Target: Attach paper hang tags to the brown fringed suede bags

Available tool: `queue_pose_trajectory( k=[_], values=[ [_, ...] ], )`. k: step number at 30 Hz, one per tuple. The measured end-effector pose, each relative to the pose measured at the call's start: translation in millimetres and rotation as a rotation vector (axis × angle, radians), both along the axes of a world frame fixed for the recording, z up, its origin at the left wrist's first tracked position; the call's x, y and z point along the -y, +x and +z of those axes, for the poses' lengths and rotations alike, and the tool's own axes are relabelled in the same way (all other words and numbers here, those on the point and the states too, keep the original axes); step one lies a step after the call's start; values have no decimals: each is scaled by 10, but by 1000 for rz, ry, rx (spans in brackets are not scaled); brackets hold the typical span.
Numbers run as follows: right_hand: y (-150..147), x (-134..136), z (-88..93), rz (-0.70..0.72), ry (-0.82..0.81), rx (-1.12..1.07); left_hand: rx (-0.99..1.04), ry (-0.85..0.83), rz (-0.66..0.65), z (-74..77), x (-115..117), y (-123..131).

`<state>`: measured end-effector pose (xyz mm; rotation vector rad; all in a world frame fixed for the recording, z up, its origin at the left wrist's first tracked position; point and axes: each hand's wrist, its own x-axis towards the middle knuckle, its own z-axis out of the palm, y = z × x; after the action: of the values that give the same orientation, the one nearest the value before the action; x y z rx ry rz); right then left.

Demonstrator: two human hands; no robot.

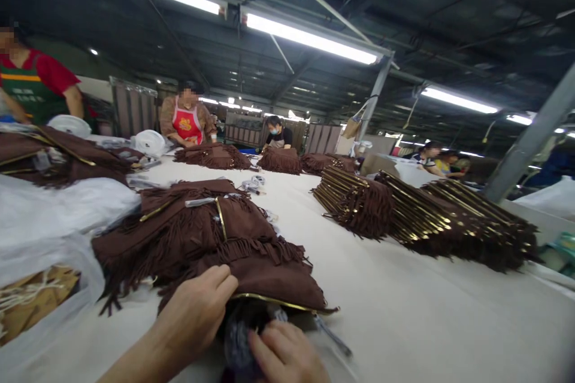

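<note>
At the near edge of the white table [341, 287], seen from the head view, a brown pouch [278, 278] lay just beyond my two hands, its long axis running left to right and its gold zipper [283, 301] facing me. My left hand [197, 305] was the one on it, fingers bent over the cloth at the zipper's left end and grasping it there. My right hand [287, 353] sat on the near side, below the zipper, its fingers curled beside a crumpled wad of clear plastic [240, 335]; that spot was dark and blurred, so I could not tell whether they gripped the plastic or merely touched it. Near the zipper's right end, a slim grey piece [332, 335] slanted down onto the table.

The pouch was soft and matt like suede, plump along its middle, against the thin, stiff shine of the zipper. Just beyond lay a loose heap of brown fringed pouches [179, 221], their cut strips limp and tangled. Farther right, flat pouches stood in tight stacks [417, 209], gold zippers lined up like ribs. Near left, a cloudy plastic bag [96, 257] sagged around tan card tags [38, 299] with white strings.
</note>
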<state>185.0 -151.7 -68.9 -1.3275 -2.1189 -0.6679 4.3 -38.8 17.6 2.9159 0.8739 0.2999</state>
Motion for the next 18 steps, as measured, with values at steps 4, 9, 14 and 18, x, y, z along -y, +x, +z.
queue_pose_trajectory(
  k=[4,9,14,18],
  values=[
    [-35,-431,-38,-305,-104,-102,-26,63,-56,-85,71,80],
    [-19,-489,-198,-205,-134,-15,-36,56,-70,-634,-5,-50],
    [243,116,-27,229,-246,0,-45,-24,-36,-756,12,-264],
    [725,369,164,-108,-167,-204,-132,-79,6,-481,141,-212]
  ],
)
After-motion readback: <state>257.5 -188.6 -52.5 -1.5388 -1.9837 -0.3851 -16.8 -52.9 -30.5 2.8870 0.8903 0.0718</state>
